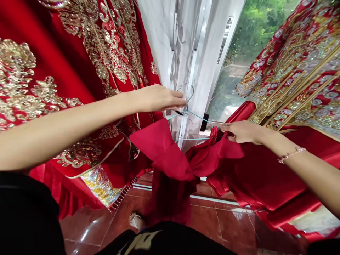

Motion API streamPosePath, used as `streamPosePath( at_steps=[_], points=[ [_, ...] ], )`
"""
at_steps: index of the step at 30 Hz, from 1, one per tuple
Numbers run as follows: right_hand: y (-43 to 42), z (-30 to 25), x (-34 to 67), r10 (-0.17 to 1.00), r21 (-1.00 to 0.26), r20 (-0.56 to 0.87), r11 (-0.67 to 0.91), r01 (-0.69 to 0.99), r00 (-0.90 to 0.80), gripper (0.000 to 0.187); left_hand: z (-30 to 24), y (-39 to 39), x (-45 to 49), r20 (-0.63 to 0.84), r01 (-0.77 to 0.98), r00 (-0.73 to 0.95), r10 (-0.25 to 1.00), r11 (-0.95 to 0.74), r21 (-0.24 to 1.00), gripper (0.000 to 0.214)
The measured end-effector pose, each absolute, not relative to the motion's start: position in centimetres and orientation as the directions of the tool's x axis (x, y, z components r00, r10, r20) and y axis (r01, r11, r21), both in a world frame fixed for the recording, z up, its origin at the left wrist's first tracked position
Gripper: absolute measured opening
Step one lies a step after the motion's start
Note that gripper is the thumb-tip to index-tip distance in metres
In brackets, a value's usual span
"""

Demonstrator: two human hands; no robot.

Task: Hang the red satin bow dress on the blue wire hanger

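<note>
A thin teal wire hanger (198, 117) with a silver hook hangs in front of me. A plain red satin garment (170, 156) droops from it. My left hand (159, 98) pinches the hanger near the base of its hook, fingers closed. My right hand (240, 131), a bracelet on its wrist, grips the red fabric bunched at the hanger's right end.
Red gowns with gold sequin embroidery hang on the left (69, 71) and on the right (300, 81). A white ornate door frame (183, 46) and a window with greenery (255, 32) stand ahead. Below lie a glossy red tile floor (220, 223) and my foot in a sandal (136, 220).
</note>
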State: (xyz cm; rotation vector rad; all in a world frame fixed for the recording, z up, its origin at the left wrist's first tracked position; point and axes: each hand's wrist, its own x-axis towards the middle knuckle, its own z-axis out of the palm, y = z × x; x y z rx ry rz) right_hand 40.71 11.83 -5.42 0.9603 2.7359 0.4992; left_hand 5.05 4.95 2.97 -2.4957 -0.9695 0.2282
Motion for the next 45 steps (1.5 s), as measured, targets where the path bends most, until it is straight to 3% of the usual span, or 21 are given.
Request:
streamPosePath(
  at_steps=[2,7,9,12,15,18,26,30,33,36,41,45],
  points=[
    [11.4,-5.6,40.5,0.674,0.393,-0.106,0.703,0.592,-0.731,0.04,1.8,3.6,6.6,0.136,0.599,0.765,0.629,-0.618,-0.509,0.035],
    [10.1,-5.2,39.5,0.72,0.382,-0.126,0.67,0.636,-0.683,0.038,-4.6,4.4,14.1,0.259,0.469,0.883,0.391,-0.746,-0.474,0.033],
    [9.6,-4.9,39.5,0.729,0.369,-0.134,0.665,0.649,-0.671,0.037,-7.2,6.2,16.9,0.359,0.56,0.827,0.433,-0.696,-0.45,0.035],
    [9.1,-4.4,39.9,0.748,0.337,-0.154,0.654,0.678,-0.645,0.033,-10.2,8.6,18.6,0.383,0.637,0.771,0.51,-0.634,-0.438,0.033],
    [9.0,-3.6,40.1,0.755,0.318,-0.165,0.65,0.69,-0.635,0.03,-11.8,9.7,17.7,0.389,0.576,0.815,0.429,-0.673,-0.464,0.031],
    [9.3,-2.2,39.1,0.707,0.323,-0.159,0.696,0.641,-0.689,0.027,-12.5,9.6,16.4,0.403,0.562,0.82,0.406,-0.702,-0.437,0.037],
    [10.0,-0.4,33.0,0.554,0.415,-0.205,0.796,0.441,-0.807,0.02,-18.0,6.3,16.0,0.432,0.707,0.694,0.576,-0.661,-0.253,0.054],
    [10.2,-1.2,32.3,0.568,0.394,-0.238,0.798,0.456,-0.788,0.019,-21.4,4.5,14.8,0.374,0.633,0.716,0.589,-0.774,0.008,0.059],
    [10.5,-1.5,32.4,0.57,0.396,-0.25,0.798,0.454,-0.783,0.019,-21.8,4.5,13.6,0.346,0.431,0.776,0.527,-0.844,0.319,0.049],
    [10.9,-1.1,32.6,0.564,0.426,-0.239,0.792,0.436,-0.791,0.02,-20.9,5.2,12.7,0.36,0.274,0.779,0.514,-0.795,0.542,0.038],
    [11.0,-0.4,32.5,0.568,0.419,-0.206,0.787,0.452,-0.797,0.023,-20.2,5.5,14.2,0.423,0.293,0.528,0.736,-0.626,0.723,0.045],
    [11.2,-0.6,32.0,0.577,0.46,-0.233,0.774,0.434,-0.782,0.02,-20.2,5.7,16.9,0.474,0.297,0.438,0.764,-0.621,0.725,0.049]
  ],
)
